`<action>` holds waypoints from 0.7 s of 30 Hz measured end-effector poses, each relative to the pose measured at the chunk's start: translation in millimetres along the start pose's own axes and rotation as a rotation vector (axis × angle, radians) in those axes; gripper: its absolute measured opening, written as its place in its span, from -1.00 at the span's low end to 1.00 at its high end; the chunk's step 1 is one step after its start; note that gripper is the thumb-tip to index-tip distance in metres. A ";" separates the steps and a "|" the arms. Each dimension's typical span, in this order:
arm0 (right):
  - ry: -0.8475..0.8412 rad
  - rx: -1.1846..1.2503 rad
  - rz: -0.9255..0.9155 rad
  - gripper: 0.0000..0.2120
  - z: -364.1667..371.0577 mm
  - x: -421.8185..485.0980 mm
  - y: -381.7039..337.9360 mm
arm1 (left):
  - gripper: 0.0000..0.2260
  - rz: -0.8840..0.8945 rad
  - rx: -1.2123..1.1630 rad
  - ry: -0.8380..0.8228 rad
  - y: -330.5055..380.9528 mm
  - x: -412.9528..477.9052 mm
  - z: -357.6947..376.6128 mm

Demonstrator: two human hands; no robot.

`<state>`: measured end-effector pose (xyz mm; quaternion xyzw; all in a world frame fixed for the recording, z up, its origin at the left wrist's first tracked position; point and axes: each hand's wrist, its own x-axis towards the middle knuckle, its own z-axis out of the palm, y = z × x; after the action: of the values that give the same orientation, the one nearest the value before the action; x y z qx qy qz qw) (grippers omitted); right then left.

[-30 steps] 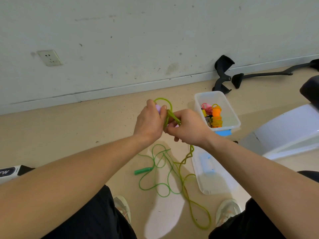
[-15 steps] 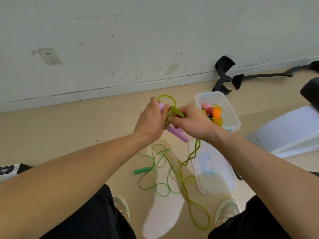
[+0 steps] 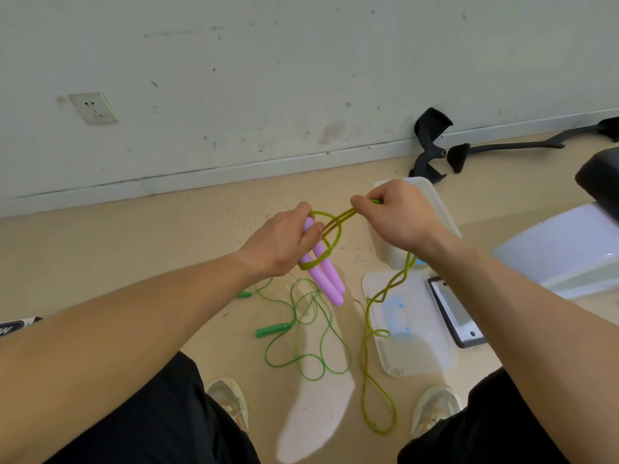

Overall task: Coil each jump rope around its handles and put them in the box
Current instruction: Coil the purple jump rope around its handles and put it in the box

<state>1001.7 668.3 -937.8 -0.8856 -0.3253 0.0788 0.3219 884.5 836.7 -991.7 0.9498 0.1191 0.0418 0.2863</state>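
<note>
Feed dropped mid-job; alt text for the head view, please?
The left hand grips two purple handles together while the right hand pinches the yellow-green rope looped around them. A green jump rope lies loose on the floor below, and the clear box sits behind the right hand.

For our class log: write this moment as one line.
left hand: grips purple handles | right hand: pinches yellow-green rope | coil: begun

A scuffed white wall (image 3: pixel 301 78) fills the upper half of the frame, with a socket (image 3: pixel 92 108) at upper left. Two black curved parts (image 3: pixel 428 145) lie on the beige floor (image 3: pixel 134 249) by the baseboard at upper right. A flat dark-framed device (image 3: pixel 455 313) lies at right, and two light shoes (image 3: pixel 231 400) show near the bottom edge.
</note>
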 end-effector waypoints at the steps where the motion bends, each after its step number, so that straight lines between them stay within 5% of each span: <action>1: -0.008 -0.006 -0.003 -0.52 0.3 -1.0 1.0 | -0.75 -0.019 0.006 -0.004 0.1 -0.5 0.6; 8: -0.096 -0.043 -0.265 -0.51 10.2 -23.0 -29.1 | -0.75 -0.316 0.077 0.048 4.5 7.8 -5.6; 12: -0.154 -0.042 -0.340 -0.49 13.7 -30.8 -35.5 | -0.83 -0.305 0.133 -0.013 6.4 5.9 -2.5; 18: 0.130 -0.017 -0.115 -0.52 -1.8 -2.9 -0.9 | -0.79 -0.087 -0.020 -0.020 17.2 -5.7 -2.8; 21: 0.132 -0.062 0.021 -0.51 -4.9 7.3 23.6 | -0.77 0.034 -0.099 0.017 30.3 -11.6 -3.9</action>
<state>1021.5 656.6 -948.2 -0.9018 -0.2964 0.0136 0.3142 878.9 811.4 -971.8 0.9359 0.1033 0.0605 0.3313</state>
